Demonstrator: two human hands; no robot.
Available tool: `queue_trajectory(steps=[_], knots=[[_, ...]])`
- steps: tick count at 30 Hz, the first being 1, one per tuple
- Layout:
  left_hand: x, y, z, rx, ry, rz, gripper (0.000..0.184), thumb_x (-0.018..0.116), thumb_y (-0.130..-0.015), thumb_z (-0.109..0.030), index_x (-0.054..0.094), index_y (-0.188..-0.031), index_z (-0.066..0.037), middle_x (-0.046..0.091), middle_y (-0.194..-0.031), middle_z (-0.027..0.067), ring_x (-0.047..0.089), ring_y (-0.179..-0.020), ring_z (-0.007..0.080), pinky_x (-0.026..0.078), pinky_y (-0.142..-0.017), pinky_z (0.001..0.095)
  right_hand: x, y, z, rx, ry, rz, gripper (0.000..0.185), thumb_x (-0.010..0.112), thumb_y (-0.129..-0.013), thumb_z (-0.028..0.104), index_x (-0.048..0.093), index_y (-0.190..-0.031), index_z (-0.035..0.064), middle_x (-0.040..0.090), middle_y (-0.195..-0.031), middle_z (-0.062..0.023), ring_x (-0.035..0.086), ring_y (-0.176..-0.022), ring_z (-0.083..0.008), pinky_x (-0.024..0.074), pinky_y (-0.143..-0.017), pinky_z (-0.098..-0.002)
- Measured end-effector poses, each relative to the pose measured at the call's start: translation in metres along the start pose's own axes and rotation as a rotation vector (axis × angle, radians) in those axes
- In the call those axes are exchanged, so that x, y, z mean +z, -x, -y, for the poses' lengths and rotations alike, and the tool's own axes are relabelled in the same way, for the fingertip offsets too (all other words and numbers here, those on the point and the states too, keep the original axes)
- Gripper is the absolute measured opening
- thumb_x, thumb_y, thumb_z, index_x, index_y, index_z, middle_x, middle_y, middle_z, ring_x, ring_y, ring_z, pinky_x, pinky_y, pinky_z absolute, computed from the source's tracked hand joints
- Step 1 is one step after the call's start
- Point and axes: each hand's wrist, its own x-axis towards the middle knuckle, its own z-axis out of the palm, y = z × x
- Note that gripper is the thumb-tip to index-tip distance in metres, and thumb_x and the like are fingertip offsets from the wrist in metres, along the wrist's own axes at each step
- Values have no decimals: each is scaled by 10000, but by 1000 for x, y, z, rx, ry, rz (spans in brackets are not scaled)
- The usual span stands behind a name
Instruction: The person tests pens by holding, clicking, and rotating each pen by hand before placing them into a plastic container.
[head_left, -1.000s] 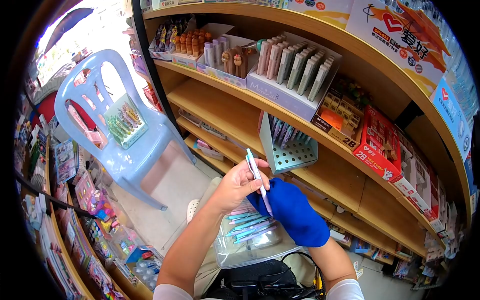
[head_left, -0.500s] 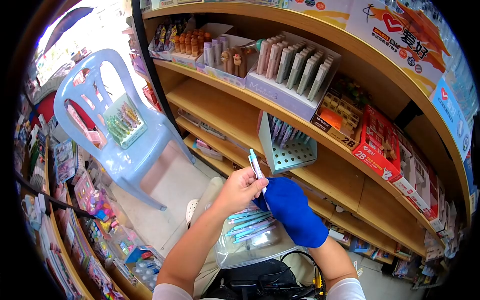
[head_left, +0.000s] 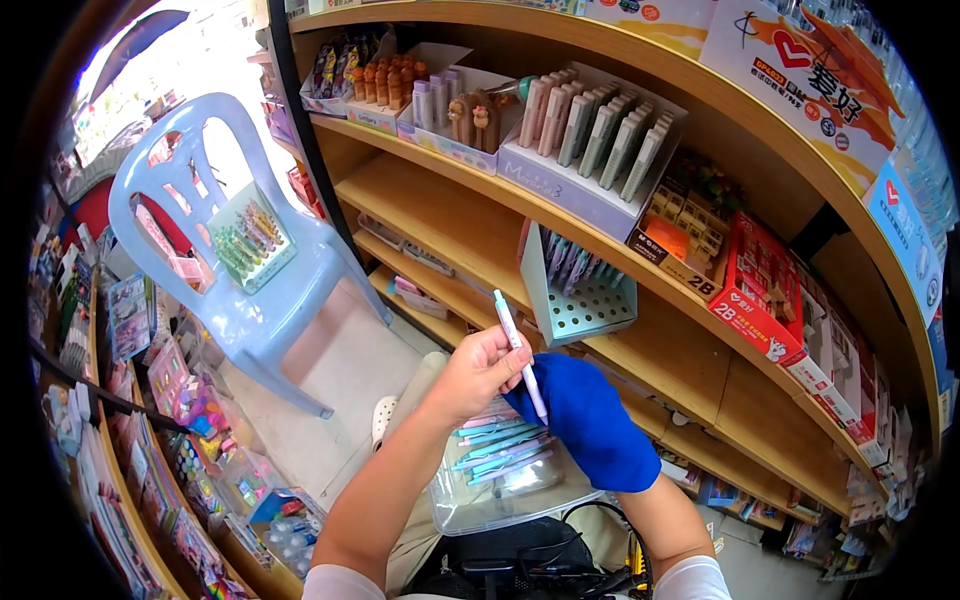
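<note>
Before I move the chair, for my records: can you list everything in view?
shelves: several, brown, centre
display boxes: several, mixed, upper shelf
cartons: some, red, right
pen holder: one, teal, centre
chair: one, blue, left
pen box: one, pale green, chair
packaged goods: many, mixed, left
tray: one, clear, lap
loose pens: several, teal-lilac, tray
pen: one, white-lilac, centre
cloth: one, blue, centre
left grip: one, bare, on pen
right grip: one, cloth-covered, centre

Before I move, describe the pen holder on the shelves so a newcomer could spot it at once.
Start with the large wooden shelving. Below the lavender box of upright pink and grey-green items, find a pale teal holder, just beyond the left hand. Unlike the boxes above, it shows rows of unfilled round holes in front, with purple and blue pens grouped behind.
</note>
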Motion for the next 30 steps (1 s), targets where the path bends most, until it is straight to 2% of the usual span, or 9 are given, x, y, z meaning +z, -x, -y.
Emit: queue_trajectory(steps=[4, 8, 11, 14, 17, 23, 26, 29, 30], knots=[[-2, -2, 6, -15, -48, 33, 144, 564, -864, -205, 526, -878, -66, 503, -710, -23, 441, -593, 50, 348, -530, 183, 11, -3, -9, -31, 82, -33, 127, 540, -797, 170, 602, -769, 63, 581, -704, -144, 555, -575, -299, 418, -525, -346], [-1, 0, 5, -4, -53, 81, 120, 550, -872, -180, 519, -882, -64, 499, -722, -22, 428, -606, 55, 352, -552, 192, 2, 2, 0, 339, -374, 30, 141, 531, -795, 169, 600, -743, 58, 576, -668, -147, 544, -541, -285, 411, -516, -338], [2, 0, 2, -15, -39, 98, 105, 533, -881, -160, 514, -878, -57, 487, -713, -25, 406, -598, 54, 347, -548, 194, 4, 8, -8, 149, -356, -2, 126, 553, -776, 179, 589, -755, 60, 568, -670, -127, 538, -570, -260, 408, -534, -334], [0, 1, -1, -25, -19, 129, 126, 526, -888, -188, 520, -889, -61, 485, -722, -28, 403, -611, 53, 345, -562, 191, 12, 6, -13, -44, -42, -76, 86, 608, -727, 139, 580, -772, 71, 555, -684, -90, 540, -624, -246, 412, -545, -320], [-1, 1, -2, -32, -4, 154, 154, 516, -894, -221, 526, -892, -67, 480, -730, -32, 401, -630, 53, 342, -581, 187, 2, 8, -10, -87, -218, -26, 109, 619, -723, 116, 574, -808, 63, 576, -727, -112, 555, -651, -287, 430, -556, -334], [-4, 0, 1, -19, 63, 215, 178, 500, -902, -247, 526, -884, -71, 454, -725, -36, 391, -650, 56, 338, -604, 187, 7, 9, -14, -113, -138, -97, 131, 625, -726, 97, 575, -840, 54, 584, -751, -128, 559, -665, -322, 437, -571, -352], [-5, 0, 2, -3, 56, 210, 178, 498, -903, -244, 522, -884, -68, 448, -722, -35, 388, -651, 60, 336, -605, 187, -2, 6, -2, -78, -94, -57, 110, 604, -755, 129, 579, -826, 50, 581, -725, -123, 562, -644, -293, 429, -559, -334], [-5, 0, 1, -3, 9, 196, 170, 495, -904, -231, 519, -891, -63, 455, -731, -32, 388, -654, 62, 338, -608, 192, -2, 5, 3, 192, -268, 47, 134, 578, -786, 176, 577, -799, 43, 563, -683, -124, 549, -605, -263, 417, -546, -320], [-3, 0, 0, -13, -11, 190, 164, 493, -904, -224, 517, -895, -62, 458, -736, -31, 388, -655, 62, 339, -611, 193, 1, 4, 3, 152, -169, -11, 146, 578, -779, 188, 584, -786, 42, 568, -677, -138, 551, -606, -286, 419, -542, -333]])
